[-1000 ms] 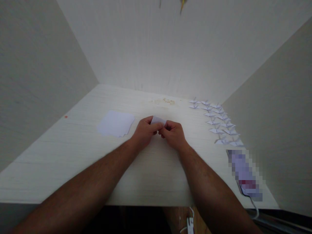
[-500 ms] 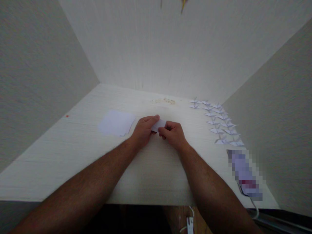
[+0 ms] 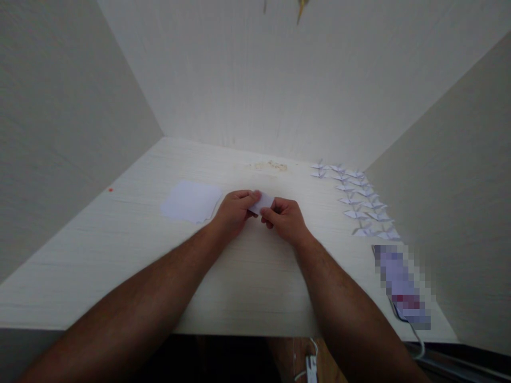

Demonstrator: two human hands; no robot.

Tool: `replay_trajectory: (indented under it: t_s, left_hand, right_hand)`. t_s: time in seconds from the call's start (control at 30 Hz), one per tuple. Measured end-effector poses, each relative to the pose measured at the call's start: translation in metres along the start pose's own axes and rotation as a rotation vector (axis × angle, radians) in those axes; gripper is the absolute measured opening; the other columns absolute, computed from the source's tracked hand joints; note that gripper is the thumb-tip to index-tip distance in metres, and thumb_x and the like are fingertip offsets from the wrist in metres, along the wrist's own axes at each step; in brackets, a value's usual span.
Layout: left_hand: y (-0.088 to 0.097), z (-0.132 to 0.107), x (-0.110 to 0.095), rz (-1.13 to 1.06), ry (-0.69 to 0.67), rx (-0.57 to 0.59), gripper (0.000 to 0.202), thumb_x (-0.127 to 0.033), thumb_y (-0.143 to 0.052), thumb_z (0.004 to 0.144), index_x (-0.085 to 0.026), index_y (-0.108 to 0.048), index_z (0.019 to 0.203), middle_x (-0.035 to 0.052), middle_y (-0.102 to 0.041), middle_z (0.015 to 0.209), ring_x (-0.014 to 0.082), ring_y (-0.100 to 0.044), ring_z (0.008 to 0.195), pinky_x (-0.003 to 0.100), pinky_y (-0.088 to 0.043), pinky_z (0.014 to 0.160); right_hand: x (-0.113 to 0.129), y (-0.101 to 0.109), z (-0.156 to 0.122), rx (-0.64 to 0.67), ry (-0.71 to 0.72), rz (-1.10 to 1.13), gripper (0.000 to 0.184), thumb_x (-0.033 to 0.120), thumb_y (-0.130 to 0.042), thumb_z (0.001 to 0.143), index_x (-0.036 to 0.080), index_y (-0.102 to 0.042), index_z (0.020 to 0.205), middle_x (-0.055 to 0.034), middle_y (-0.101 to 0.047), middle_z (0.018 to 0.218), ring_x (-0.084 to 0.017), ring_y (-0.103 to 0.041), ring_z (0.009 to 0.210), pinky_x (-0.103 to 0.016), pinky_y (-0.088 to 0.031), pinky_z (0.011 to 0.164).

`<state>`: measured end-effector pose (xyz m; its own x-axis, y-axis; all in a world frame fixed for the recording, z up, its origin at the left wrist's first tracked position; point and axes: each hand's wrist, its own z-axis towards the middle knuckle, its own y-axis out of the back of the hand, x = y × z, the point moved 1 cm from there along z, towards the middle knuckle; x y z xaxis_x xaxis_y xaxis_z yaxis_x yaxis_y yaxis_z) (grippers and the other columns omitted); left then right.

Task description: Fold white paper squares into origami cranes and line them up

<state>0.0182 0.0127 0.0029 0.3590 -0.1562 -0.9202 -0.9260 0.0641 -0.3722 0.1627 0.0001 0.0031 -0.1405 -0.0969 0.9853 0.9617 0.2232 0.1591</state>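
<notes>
A: As the left hand (image 3: 238, 209) and the right hand (image 3: 286, 219) come close together over the surface (image 3: 255, 287), what lies between them?

B: A small piece of white paper (image 3: 265, 202), roughly midway between the surface's left and right edges and nearer the back edge than the front. Whether it touches the surface cannot be told.

A: How does each hand grip it?

B: The left one is clamped on the paper's left end, thumb pressed flat on top. The right one pinches the near right part between thumb and curled fingers.

A: And just beside the left hand?

B: A loose stack of white paper sheets (image 3: 189, 202), not quite squared up, between that hand and the surface's left edge. A small red spot (image 3: 110, 190) sits by that edge.

A: What fills the other side?

B: White paper cranes (image 3: 361, 199), wings spread, stand in rows from near the back right corner down along the right edge. Nearer the front right corner is a flat device (image 3: 402, 287), its face blurred by pixels, with a white cable (image 3: 417, 340) running over the front edge.

A: Anything near the back edge?

B: A brownish stain (image 3: 276, 166), beyond the hands and well apart from the sheets.
</notes>
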Motion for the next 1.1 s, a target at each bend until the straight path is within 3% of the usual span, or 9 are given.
replay_trajectory:
  t_s: [0.17,0.37,0.47,0.57,0.67,0.77,0.87,0.93,1.1]
  left_hand:
    - [0.003,0.000,-0.001,-0.091,0.013,0.048,0.044,-0.056,-0.069,0.074,-0.013,-0.062,0.069,0.0042,-0.061,0.066,0.0142,-0.056,0.057,0.026,-0.043,0.049]
    - [0.003,-0.003,-0.003,0.072,-0.086,0.012,0.021,-0.029,-0.079,0.065,-0.015,-0.063,0.066,-0.0013,-0.060,0.061,0.0091,-0.053,0.051,0.022,-0.040,0.050]
    - [0.004,-0.002,-0.004,0.305,-0.212,-0.144,0.017,-0.030,-0.075,0.070,-0.017,-0.066,0.066,-0.0049,-0.052,0.050,0.0071,-0.044,0.043,0.021,-0.033,0.044]
    - [0.005,-0.004,-0.004,0.556,-0.395,-0.269,0.010,-0.028,-0.070,0.075,-0.018,-0.071,0.074,-0.0023,-0.061,0.057,0.0097,-0.053,0.051,0.021,-0.041,0.048]
    - [0.002,-0.008,-0.003,0.758,-0.654,-0.235,0.012,-0.017,-0.066,0.076,-0.020,-0.075,0.082,0.0036,-0.073,0.086,0.0142,-0.066,0.077,0.026,-0.054,0.067]
    - [-0.002,-0.013,-0.002,0.822,-0.763,-0.156,0.024,-0.009,-0.059,0.075,-0.020,-0.076,0.090,0.0068,-0.072,0.105,0.0173,-0.067,0.095,0.030,-0.056,0.078]
    - [-0.002,-0.012,-0.002,0.653,-0.641,-0.144,0.033,-0.012,-0.061,0.074,-0.018,-0.072,0.105,0.0090,-0.069,0.115,0.0183,-0.067,0.096,0.030,-0.058,0.075]
    - [0.000,-0.008,-0.002,0.524,-0.463,-0.174,0.035,-0.020,-0.067,0.073,-0.016,-0.070,0.108,0.0087,-0.072,0.105,0.0167,-0.068,0.081,0.028,-0.057,0.067]
    - [0.003,-0.001,-0.003,0.326,-0.162,-0.164,0.018,-0.028,-0.077,0.065,-0.015,-0.066,0.070,0.0004,-0.065,0.064,0.0114,-0.058,0.056,0.023,-0.051,0.053]
  right_hand:
    - [-0.003,0.002,0.002,0.000,-0.023,0.020,0.027,0.040,-0.066,0.076,0.018,-0.057,0.065,-0.0005,-0.064,0.056,-0.008,-0.053,0.044,-0.020,-0.040,0.044]
    - [-0.003,0.002,0.004,-0.076,-0.038,-0.014,0.030,0.041,-0.067,0.076,0.018,-0.054,0.061,0.0018,-0.060,0.051,-0.008,-0.049,0.041,-0.020,-0.036,0.042]
    - [-0.003,0.004,0.005,-0.228,-0.040,-0.026,0.028,0.042,-0.073,0.071,0.020,-0.056,0.070,0.0054,-0.056,0.048,-0.008,-0.045,0.039,-0.020,-0.033,0.039]
    - [-0.004,0.004,0.007,-0.275,-0.067,0.084,0.034,0.050,-0.071,0.073,0.019,-0.058,0.072,0.0035,-0.059,0.051,-0.009,-0.049,0.040,-0.021,-0.037,0.040]
    - [-0.004,0.003,0.008,-0.205,-0.107,0.235,0.039,0.056,-0.064,0.077,0.018,-0.060,0.069,-0.0024,-0.066,0.059,-0.012,-0.058,0.045,-0.023,-0.044,0.043]
    - [-0.005,0.004,0.009,-0.266,-0.115,0.231,0.028,0.043,-0.070,0.073,0.018,-0.058,0.066,-0.0019,-0.066,0.057,-0.013,-0.060,0.047,-0.023,-0.046,0.044]
    - [-0.006,0.005,0.009,-0.320,-0.108,0.118,0.019,0.033,-0.068,0.072,0.019,-0.057,0.065,0.0004,-0.063,0.051,-0.012,-0.058,0.045,-0.022,-0.045,0.045]
    - [-0.007,0.005,0.008,-0.290,-0.082,0.026,0.017,0.031,-0.066,0.073,0.019,-0.058,0.065,0.0002,-0.064,0.053,-0.011,-0.057,0.045,-0.022,-0.044,0.045]
    - [-0.008,0.006,0.006,-0.284,0.026,-0.113,0.017,0.033,-0.066,0.074,0.019,-0.061,0.066,0.0024,-0.061,0.056,-0.011,-0.054,0.049,-0.023,-0.043,0.048]
